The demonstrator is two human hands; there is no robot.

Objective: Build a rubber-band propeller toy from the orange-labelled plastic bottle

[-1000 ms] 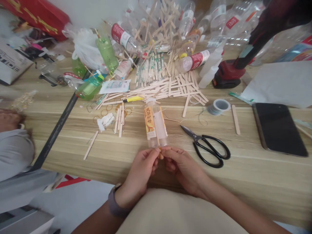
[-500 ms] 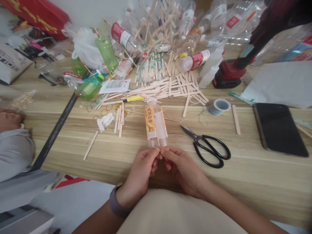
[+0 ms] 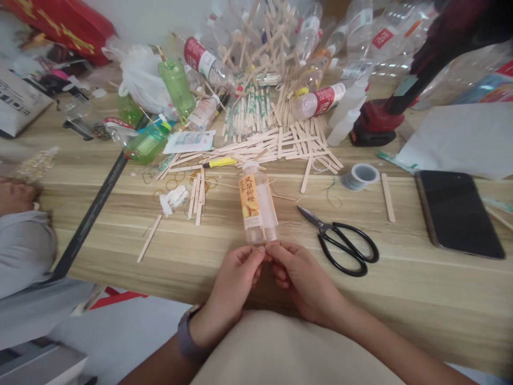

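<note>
A clear plastic bottle with an orange label (image 3: 250,200) lies on the wooden table, its neck pointing away from me and its base by my fingers. A thin wooden stick runs along its side. My left hand (image 3: 240,272) and my right hand (image 3: 298,272) meet at the base, both with fingers pinched together. Something small and brownish shows between the fingertips, too hidden to name. Black-handled scissors (image 3: 344,240) lie to the right of my right hand.
Behind the bottle are a pile of flat wooden sticks (image 3: 260,145), a yellow pen (image 3: 220,162) and many bottles. A tape roll (image 3: 360,176) and phone (image 3: 460,214) lie right. At the left edge rests another person's sleeve (image 3: 26,251).
The bottle has turned slightly, so more of its orange label faces up. My fingertips have drawn closer together at its base, covering more of the brownish thing.
</note>
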